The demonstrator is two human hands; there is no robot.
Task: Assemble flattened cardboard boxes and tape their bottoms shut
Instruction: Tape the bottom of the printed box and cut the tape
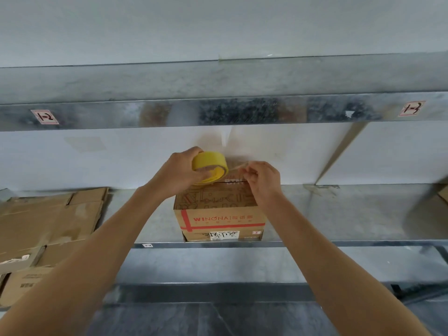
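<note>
A small brown cardboard box [219, 215] with red WINONA print stands assembled on the metal shelf [339, 214], its closed flaps facing up. My left hand [179, 169] grips a yellow roll of tape [210, 167] just above the box's far edge. My right hand [263, 177] pinches the loose end of the tape [238, 166], a short clear strip stretched between the roll and my fingers. Both hands hover over the box's top seam.
Flattened cardboard boxes [51, 219] lie stacked on the shelf at the left, reaching to its front edge. An upper metal shelf [218, 110] hangs overhead. A slanted brace [339, 151] stands at the back right. Another cardboard edge [443, 194] shows far right.
</note>
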